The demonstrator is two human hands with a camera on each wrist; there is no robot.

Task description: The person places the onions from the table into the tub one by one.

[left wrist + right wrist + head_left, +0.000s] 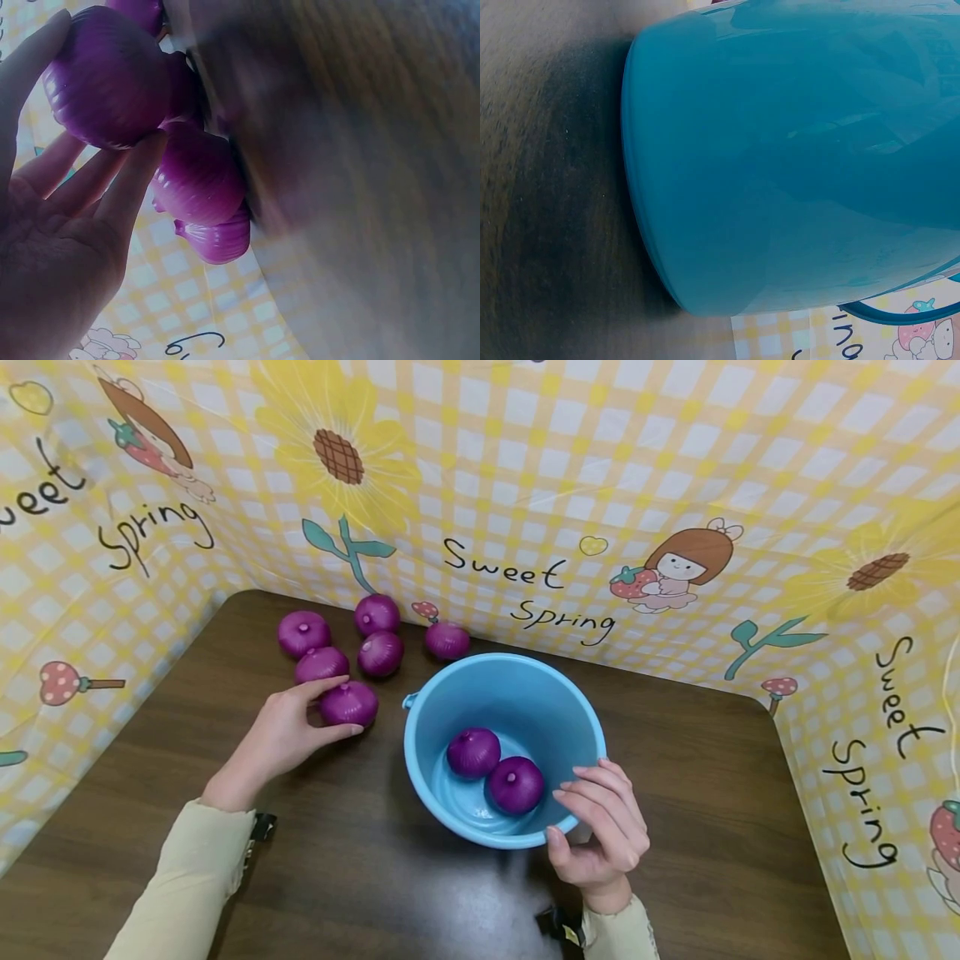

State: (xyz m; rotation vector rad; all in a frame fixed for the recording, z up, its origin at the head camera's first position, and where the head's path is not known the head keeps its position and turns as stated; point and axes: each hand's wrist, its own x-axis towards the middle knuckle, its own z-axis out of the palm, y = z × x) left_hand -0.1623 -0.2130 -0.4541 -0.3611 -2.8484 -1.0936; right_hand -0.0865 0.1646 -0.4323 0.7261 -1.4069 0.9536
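My left hand [281,731] grips a purple onion [349,704] between thumb and fingers, at the near end of a group of onions. In the left wrist view, the same onion [109,79] sits between the thumb and fingertips, with other onions behind it. To the right stands a light blue bucket [504,666], upright on the table. Two onions, one at the back [473,752] and one nearer [516,784], lie on its bottom. My right hand [603,827] holds the bucket's right rim, fingers over the edge. The right wrist view shows mostly the bucket's outer wall [780,165].
Other loose onions stand toward the back left of the dark wooden table [705,793], one of them [447,641] just behind the bucket. A checked cloth [495,485] with printed flowers rises around the table's back and sides. The bucket's handle [900,315] hangs by its side.
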